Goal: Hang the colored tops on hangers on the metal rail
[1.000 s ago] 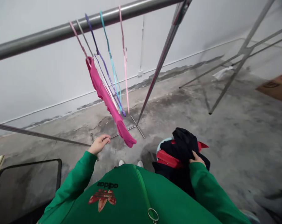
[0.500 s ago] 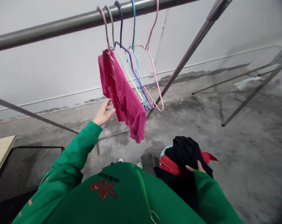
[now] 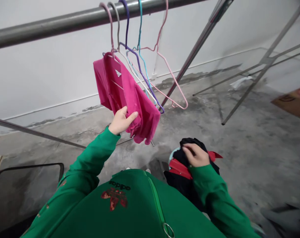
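Note:
A pink shirt [image 3: 145, 115] with a white neck label hangs from a hanger on a metal rail. My left hand [image 3: 122, 121] is at the shirt's front edge, thumb on the outer side and fingers closed on the cloth. Low on the right, my right hand [image 3: 196, 155] is over a heap of dark clothes [image 3: 182, 190]. Its fingers are loosely bent, thumb apart, with nothing visible between them. A red garment [image 3: 178, 168] with pale stitching shows among the dark cloth. Part of a light blue basin [image 3: 173, 153] shows under the heap.
Bare hangers hang beside the shirt: purple [image 3: 140, 66], turquoise [image 3: 143, 58] and pink [image 3: 173, 77] among them. The metal rail [image 3: 65, 28] crosses above, with a slanting leg [image 3: 189, 62] at right. A cardboard box [image 3: 291, 102] stands far right; a black-edged panel [image 3: 28, 185] is at lower left.
My left hand has moved right onto the shirt and closed on its front edge; the shirt has swung and opened. My right hand has risen from the side of the clothes heap to above it.

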Action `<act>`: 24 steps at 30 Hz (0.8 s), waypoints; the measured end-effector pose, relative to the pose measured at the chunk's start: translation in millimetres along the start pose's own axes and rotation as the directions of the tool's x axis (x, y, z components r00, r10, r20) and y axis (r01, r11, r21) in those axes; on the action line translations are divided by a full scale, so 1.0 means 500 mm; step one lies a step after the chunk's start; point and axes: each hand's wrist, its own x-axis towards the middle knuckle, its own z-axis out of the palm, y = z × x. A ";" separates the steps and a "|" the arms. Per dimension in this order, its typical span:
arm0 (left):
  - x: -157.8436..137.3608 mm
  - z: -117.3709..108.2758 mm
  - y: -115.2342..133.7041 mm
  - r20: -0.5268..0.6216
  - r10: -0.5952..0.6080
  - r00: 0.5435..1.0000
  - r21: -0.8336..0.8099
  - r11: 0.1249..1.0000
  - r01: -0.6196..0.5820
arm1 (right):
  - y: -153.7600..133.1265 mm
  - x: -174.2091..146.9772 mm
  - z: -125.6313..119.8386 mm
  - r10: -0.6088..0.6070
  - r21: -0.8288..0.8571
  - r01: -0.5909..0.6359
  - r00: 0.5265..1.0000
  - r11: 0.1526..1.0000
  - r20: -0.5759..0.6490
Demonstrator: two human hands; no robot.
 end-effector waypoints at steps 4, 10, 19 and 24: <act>-0.041 0.038 0.071 0.030 0.080 0.996 -0.151 0.986 -0.074 | -0.323 0.073 0.032 -0.463 0.063 0.477 0.872 0.877 -0.156; -0.046 0.038 0.135 0.179 0.368 0.913 -0.055 0.930 -0.364 | -0.466 0.178 0.052 -0.268 0.140 0.350 0.873 0.926 -0.407; 0.001 -0.011 0.027 0.388 0.455 0.801 0.359 0.726 -0.586 | -0.447 0.163 -0.048 0.039 0.774 -0.037 0.999 0.632 0.016; -0.055 -0.133 0.056 0.381 0.648 0.659 0.016 0.708 -0.706 | -0.434 0.185 -0.077 0.144 0.909 -0.302 0.952 0.288 0.271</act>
